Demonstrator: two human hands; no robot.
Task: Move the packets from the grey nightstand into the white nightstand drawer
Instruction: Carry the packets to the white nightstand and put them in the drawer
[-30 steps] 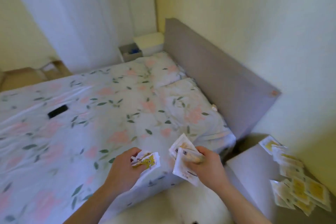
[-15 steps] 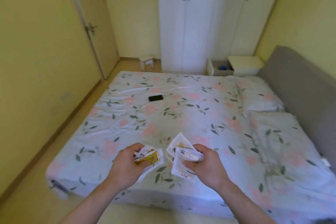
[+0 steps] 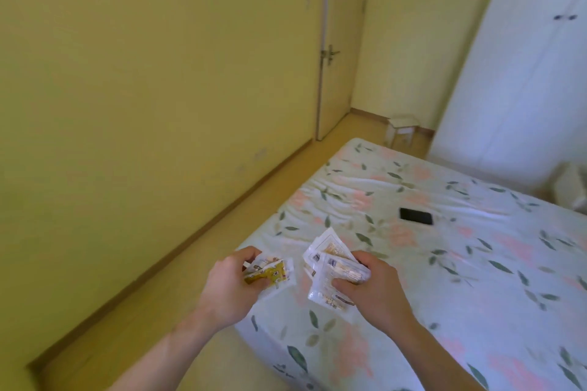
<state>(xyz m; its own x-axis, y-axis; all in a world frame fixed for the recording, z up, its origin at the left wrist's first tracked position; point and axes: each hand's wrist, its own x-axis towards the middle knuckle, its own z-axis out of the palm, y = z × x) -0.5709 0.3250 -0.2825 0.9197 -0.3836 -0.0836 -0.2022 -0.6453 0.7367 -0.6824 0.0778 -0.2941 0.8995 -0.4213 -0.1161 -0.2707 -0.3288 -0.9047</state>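
**Packets in both hands, over the bed's corner**

My left hand point(image 3: 233, 284) has its fingers curled round a small bunch of packets point(image 3: 270, 271) — white edges, a yellow-gold printed face, the print too blurred to read. My right hand point(image 3: 370, 290) grips a bigger bunch point(image 3: 327, 267), thumb pressed across the front; I see dark label blocks and pale tan contents, but no word comes clear. How many packets each bunch has, I cannot tell. Both bunches hang above the near corner of the bed point(image 3: 444, 279), apart from each other. A black phone point(image 3: 416, 216) lies further along the floral sheet. A door point(image 3: 336, 41) — handle visible — stands shut beyond, with a stool point(image 3: 401, 130) near the wardrobe point(image 3: 514, 73), which is cut off at the frame's right edge.
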